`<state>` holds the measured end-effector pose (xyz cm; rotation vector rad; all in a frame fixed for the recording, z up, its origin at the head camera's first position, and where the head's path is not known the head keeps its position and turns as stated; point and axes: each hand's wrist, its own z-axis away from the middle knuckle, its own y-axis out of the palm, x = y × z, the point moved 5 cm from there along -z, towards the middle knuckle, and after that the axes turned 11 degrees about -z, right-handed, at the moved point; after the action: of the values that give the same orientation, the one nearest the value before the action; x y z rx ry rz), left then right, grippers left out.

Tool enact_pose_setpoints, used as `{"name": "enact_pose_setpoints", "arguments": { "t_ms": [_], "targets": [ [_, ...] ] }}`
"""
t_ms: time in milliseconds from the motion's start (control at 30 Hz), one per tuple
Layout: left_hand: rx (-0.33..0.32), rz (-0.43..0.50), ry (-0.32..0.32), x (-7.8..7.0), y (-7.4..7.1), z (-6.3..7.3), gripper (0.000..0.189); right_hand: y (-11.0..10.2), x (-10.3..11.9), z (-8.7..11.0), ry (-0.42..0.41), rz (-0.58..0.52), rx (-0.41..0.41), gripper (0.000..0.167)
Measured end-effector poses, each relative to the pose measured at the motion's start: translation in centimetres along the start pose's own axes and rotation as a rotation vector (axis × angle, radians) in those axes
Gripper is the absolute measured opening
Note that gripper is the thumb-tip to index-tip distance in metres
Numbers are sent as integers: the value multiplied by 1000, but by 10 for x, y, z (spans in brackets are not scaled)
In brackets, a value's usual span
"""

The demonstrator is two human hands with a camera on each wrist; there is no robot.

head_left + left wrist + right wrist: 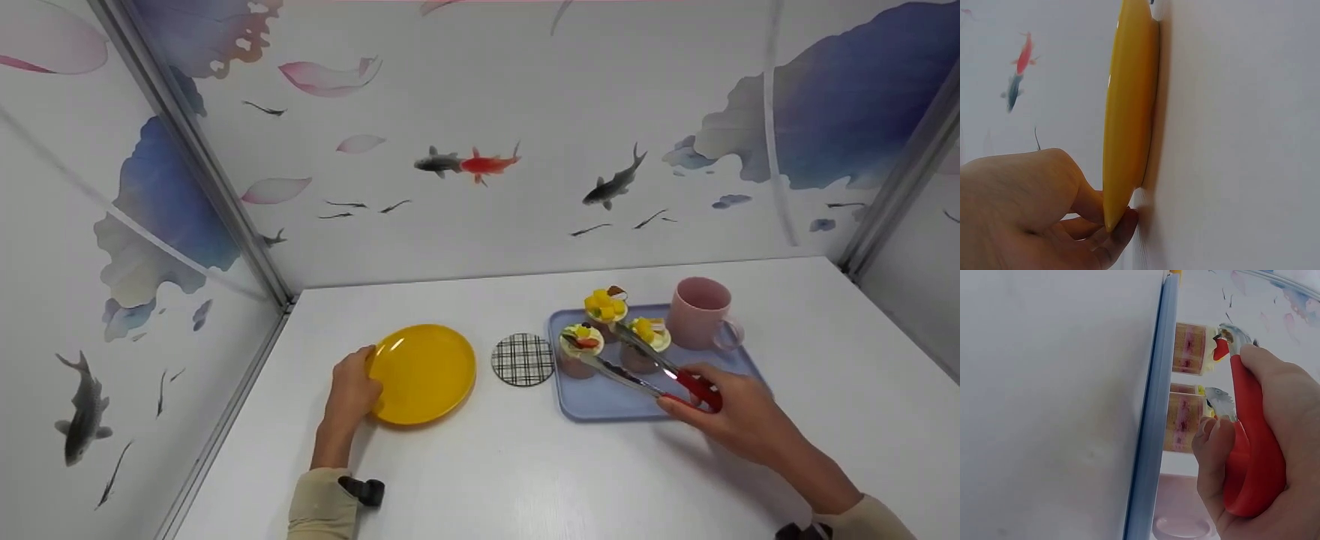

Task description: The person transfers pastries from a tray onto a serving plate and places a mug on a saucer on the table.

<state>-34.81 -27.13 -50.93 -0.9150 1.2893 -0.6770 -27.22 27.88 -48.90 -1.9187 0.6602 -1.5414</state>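
My left hand (352,386) pinches the left rim of a yellow plate (424,375), thumb on top and fingers beneath, as the left wrist view shows. The plate's base is at the white table. My right hand (739,412) grips metal tongs with red handles (699,390). Their arms stand spread over the blue tray (600,409). One tip is at the front-left dessert cup (577,364); the other reaches between the back cup (606,304) and the right cup (649,334). Layered cake and fruit toppings fill these cups. Whether the tips touch any cup, I cannot tell.
A pink mug (699,311) stands at the tray's back right, its handle to the right. Between plate and tray lies a round black-and-white checked coaster (523,360). White panels painted with fish and petals enclose the table (480,480) at the back and sides.
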Motion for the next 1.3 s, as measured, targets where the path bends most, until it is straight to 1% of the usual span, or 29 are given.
{"name": "enact_pose_setpoints", "arguments": {
  "t_ms": [33, 267, 500, 800, 1133, 1300],
  "targets": [
    [1, 0, 1, 0, 0, 0, 66, 1, 0, -1, -2, 0, 4, 71],
    [-53, -20, 56, 1, -2, 2, 66, 6, 2, -8, -9, -6, 28, 74],
    [-36, -10, 54, 0, -2, 2, 64, 12, 2, -14, 23, 4, 73, 77],
    [-3, 7, 38, 4, 0, 0, 68, 19, 1, -24, 31, -10, 105, 76],
    [-26, -12, 57, 3, -1, 0, 65, 26, 0, -30, 45, -35, 149, 84],
    [-12, -8, 50, 2, -1, -1, 66, 28, 1, -34, 46, -35, 161, 81]
  ]
}}
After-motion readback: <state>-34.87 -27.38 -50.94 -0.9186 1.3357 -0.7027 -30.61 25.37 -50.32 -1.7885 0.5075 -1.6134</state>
